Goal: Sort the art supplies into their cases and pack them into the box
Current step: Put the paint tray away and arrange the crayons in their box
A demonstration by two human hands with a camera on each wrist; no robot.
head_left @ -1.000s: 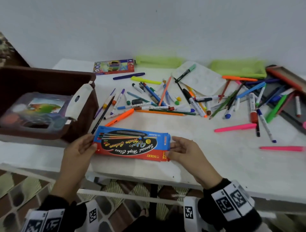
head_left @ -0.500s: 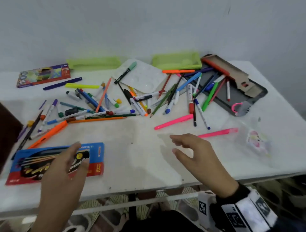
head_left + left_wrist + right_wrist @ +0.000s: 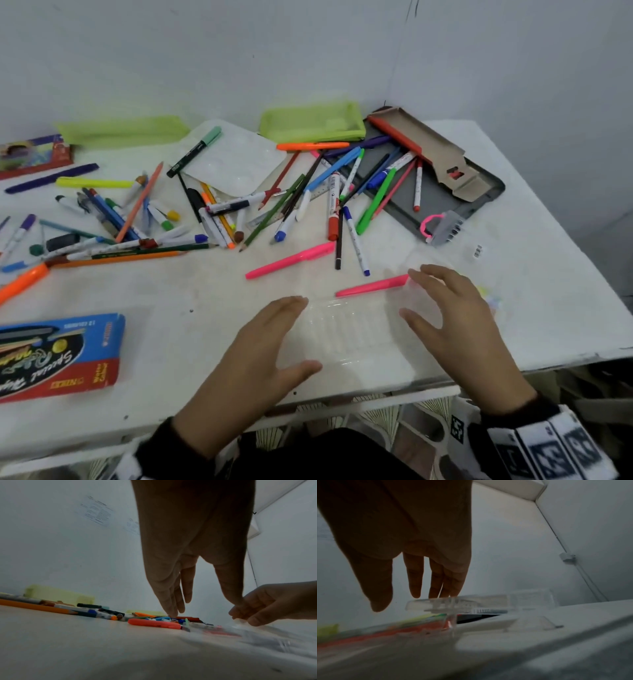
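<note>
A: Head view first. Clear plastic case [image 3: 349, 329] lies flat near the table's [image 3: 548, 308] front edge, long axis running 9 to 3 o'clock. Left hand [image 3: 263, 356] sits at its 9 o'clock end, right hand [image 3: 459, 329] at its 3 o'clock end.

B: Fingers?

A: Both spread wide and loose, nothing pinched. Left fingers point toward 1 o'clock, thumb low along the case's near edge. Right fingers arch over the far corner, beside the pink highlighter [image 3: 373, 286]. Contact with the case: cannot tell, the plastic is transparent and blurred.

B: Which hand is nearer?

A: About equal, I'd judge; the case sits between them, so closing inward from both ends would catch it.

B: Left wrist view?

A: Left hand [image 3: 188, 547] hangs from 12 o'clock, fingers straight, thumb apart, holding nothing. The case is a blurred clear sheet [image 3: 248, 635] at 4 o'clock. Right hand [image 3: 271, 604] comes in from 3 o'clock, fingertips bent down at it.

B: Right wrist view?

A: Right hand [image 3: 399, 534] is at 11 o'clock, fingers straight and apart, empty. A clear case edge [image 3: 479, 601] lies just under the fingertips, toward 5 o'clock from them. Touching or not: cannot tell.

B: The rest?

A: Loose pens pile [image 3: 239, 205] at 11 o'clock, blue marker box [image 3: 58, 356] at 9 o'clock.
</note>
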